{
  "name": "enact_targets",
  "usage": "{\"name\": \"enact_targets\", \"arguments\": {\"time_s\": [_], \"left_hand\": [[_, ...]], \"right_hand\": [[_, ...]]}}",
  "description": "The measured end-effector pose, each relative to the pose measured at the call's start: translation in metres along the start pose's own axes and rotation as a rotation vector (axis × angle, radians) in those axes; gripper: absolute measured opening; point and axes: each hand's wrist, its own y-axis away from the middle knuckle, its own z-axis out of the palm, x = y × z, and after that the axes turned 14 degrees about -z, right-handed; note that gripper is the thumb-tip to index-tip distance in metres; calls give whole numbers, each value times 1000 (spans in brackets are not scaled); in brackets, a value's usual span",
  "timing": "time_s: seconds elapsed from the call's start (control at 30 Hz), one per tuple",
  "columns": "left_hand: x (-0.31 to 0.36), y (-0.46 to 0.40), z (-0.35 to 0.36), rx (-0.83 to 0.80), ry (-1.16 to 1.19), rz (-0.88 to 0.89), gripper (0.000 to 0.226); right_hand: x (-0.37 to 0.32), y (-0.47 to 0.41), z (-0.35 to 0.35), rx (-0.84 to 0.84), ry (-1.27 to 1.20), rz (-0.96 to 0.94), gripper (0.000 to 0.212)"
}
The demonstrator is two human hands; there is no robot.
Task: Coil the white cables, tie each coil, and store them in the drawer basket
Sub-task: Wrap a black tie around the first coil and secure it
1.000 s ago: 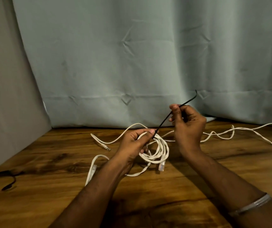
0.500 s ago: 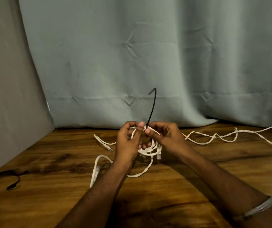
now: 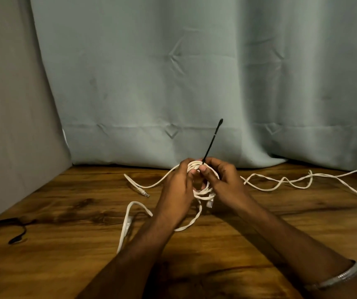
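Observation:
A small coil of white cable [image 3: 203, 192] is held upright between both hands just above the wooden table [image 3: 69, 251]. My left hand [image 3: 178, 190] grips the coil's left side. My right hand [image 3: 223, 180] pinches the coil's top together with a black cable tie [image 3: 213, 140], whose free end sticks up and to the right. Loose ends of the coiled cable trail left [image 3: 136, 186] and hang down toward the table [image 3: 125, 227]. A second white cable [image 3: 292, 183] lies uncoiled across the table to the right.
A grey-green curtain [image 3: 195, 83] hangs behind the table and a grey wall [image 3: 11, 126] closes the left side. A black cord [image 3: 15, 236] lies at the table's left edge. No drawer or basket is in view.
My right hand came down from holding the tie out to the right and met my left hand at the coil's top. The tie's free end swung from pointing right to nearly upright.

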Motion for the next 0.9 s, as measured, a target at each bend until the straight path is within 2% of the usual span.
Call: {"name": "enact_targets", "arguments": {"time_s": [0.07,0.17,0.23,0.37,0.53,0.67,0.77,0.9], "left_hand": [[3,3,-1,36,-87,1,30],[5,5,-2,64,-158,6,26],[7,8,-2,48,-166,5,30],[9,11,-2,26,-166,50,44],[5,5,-3,37,-112,64,29],[6,7,2,1,-169,87,25],[6,10,7,-34,-208,131,24],[8,12,9,-114,-193,139,22]], "right_hand": [[-3,2,0,-57,140,-25,17],[-5,2,-2,-50,274,-67,15],[-7,2,-1,-24,249,-79,16],[-11,2,1,31,41,-30,24],[-15,-1,2,11,-69,-2,20],[-14,-4,-2,74,6,-22,24],[-13,-7,-8,161,35,-45,7],[-12,-8,-10,189,141,-116,21]]}}
